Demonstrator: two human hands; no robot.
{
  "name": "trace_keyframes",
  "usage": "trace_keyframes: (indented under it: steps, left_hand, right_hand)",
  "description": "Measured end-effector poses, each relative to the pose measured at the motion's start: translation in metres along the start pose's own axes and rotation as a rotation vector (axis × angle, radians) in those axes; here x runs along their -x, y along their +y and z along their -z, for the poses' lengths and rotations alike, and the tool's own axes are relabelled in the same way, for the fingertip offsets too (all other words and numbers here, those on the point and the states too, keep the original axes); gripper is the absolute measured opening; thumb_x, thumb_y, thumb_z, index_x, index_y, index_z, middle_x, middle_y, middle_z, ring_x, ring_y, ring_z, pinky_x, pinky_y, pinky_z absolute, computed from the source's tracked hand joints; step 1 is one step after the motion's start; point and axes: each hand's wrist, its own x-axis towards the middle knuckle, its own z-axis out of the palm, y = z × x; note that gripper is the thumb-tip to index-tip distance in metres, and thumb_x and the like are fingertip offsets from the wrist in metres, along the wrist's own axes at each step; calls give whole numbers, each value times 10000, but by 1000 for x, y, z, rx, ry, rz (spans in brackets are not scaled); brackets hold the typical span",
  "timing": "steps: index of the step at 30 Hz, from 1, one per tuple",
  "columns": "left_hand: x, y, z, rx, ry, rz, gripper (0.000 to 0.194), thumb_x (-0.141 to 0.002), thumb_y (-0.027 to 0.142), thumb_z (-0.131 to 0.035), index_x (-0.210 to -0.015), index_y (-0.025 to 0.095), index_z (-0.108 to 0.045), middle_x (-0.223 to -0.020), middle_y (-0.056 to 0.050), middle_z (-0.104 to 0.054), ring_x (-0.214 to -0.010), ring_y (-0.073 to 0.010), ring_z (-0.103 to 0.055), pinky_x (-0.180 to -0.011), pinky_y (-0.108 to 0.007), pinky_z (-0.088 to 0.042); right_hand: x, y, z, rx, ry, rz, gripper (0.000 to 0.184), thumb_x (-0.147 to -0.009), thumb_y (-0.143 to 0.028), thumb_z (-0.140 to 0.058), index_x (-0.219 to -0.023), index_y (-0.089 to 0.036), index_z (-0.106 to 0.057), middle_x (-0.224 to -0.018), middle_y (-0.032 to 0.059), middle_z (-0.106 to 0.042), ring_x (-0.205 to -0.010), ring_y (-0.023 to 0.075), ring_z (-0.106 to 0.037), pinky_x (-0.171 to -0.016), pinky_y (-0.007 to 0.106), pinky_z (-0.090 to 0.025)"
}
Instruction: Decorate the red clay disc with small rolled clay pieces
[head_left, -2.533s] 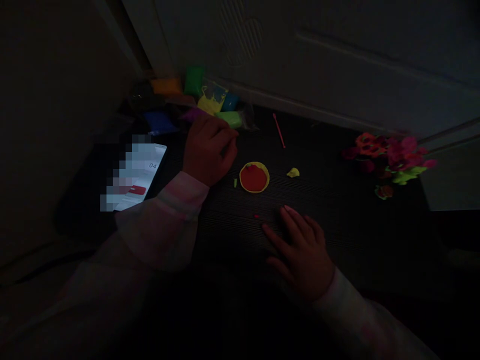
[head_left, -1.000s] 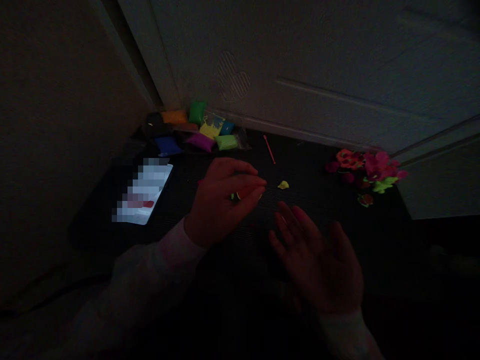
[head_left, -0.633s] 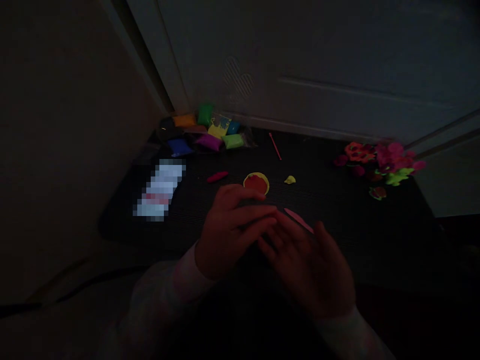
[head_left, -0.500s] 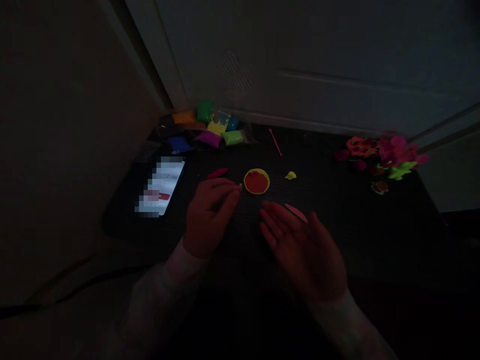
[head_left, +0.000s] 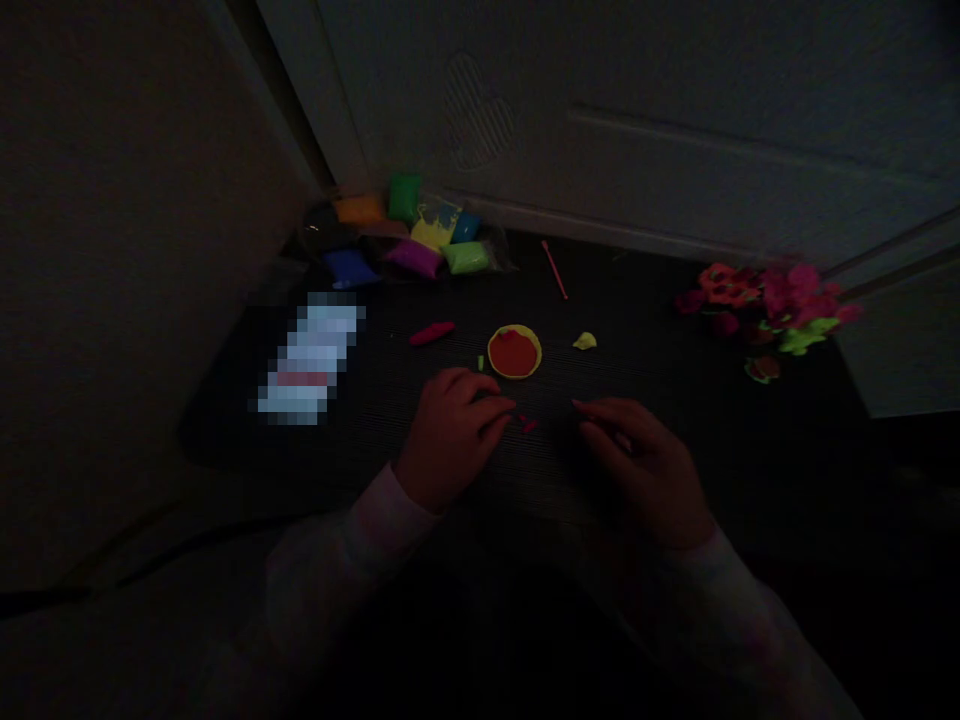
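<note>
On the dark table, my left hand (head_left: 454, 435) has its thumb and fingers drawn together just left of small pink clay bits (head_left: 529, 426). Whether anything is between those fingertips is hidden. My right hand (head_left: 649, 465) is closed on a pink clay knife (head_left: 622, 440), mostly covered by the fingers, its tip pointing left. Just beyond both hands lies a round flat clay piece (head_left: 514, 354), red inside a yellow rim, with a small pink bit on its upper edge. Beside it are a small green clay piece (head_left: 481, 362), a yellow clay lump (head_left: 585, 341) and a pink clay roll (head_left: 432, 333).
Several bags of coloured clay (head_left: 412, 257) lie at the back left. A lit phone (head_left: 311, 360) rests at the left. A thin pink stick tool (head_left: 554, 270) lies near the panel behind. Colourful clay flowers (head_left: 799, 305) stand at the right. The scene is dim.
My right hand has turned over from palm up and taken the pink knife off the table. My left hand has moved right and nearer, and the green piece lies on the table.
</note>
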Motion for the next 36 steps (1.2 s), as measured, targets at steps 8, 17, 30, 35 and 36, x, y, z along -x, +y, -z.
trace_keyframes:
  steps: [8,17,30,35,36]
  left_hand:
    - [-7,-1,-13,-79,-141,-37,153,-759,214,-543,-865,233,-651,-974,-43,-593,-949,-233,-438,-788,-420,-379]
    - [-8,-2,-17,-51,-132,-7,143,-791,258,-506,-817,222,-642,-953,-26,-596,-949,-221,-429,-794,-398,-366]
    - [-4,-8,-19,-21,-70,10,168,-795,217,-500,-900,193,-630,-912,-39,-602,-913,-199,-452,-801,-367,-386]
    - [-3,-8,-20,-25,-20,-7,167,-799,212,-491,-873,174,-636,-884,-45,-601,-892,-188,-463,-797,-351,-395]
    - [-4,-8,-20,-21,-13,-5,167,-799,212,-491,-871,168,-635,-880,-48,-600,-889,-186,-465,-796,-350,-397]
  right_hand:
    - [-10,-1,-23,476,-167,273,226,-799,-256,-470,-970,-210,-610,-964,59,-611,-845,199,-526,-741,381,-404]
    - [-14,-2,-24,505,-195,280,182,-805,-281,-468,-840,-210,-631,-949,45,-612,-839,187,-524,-734,361,-381]
    - [-8,2,-13,522,-187,372,247,-816,-285,-448,-1008,-219,-589,-968,52,-593,-872,186,-508,-740,353,-374]
    - [-4,4,-13,685,-275,471,336,-820,-325,-426,-1135,-257,-521,-1118,74,-531,-959,239,-458,-772,392,-352]
    - [-4,4,-13,706,-278,485,343,-819,-335,-425,-1141,-260,-517,-1142,78,-516,-975,248,-448,-779,396,-348]
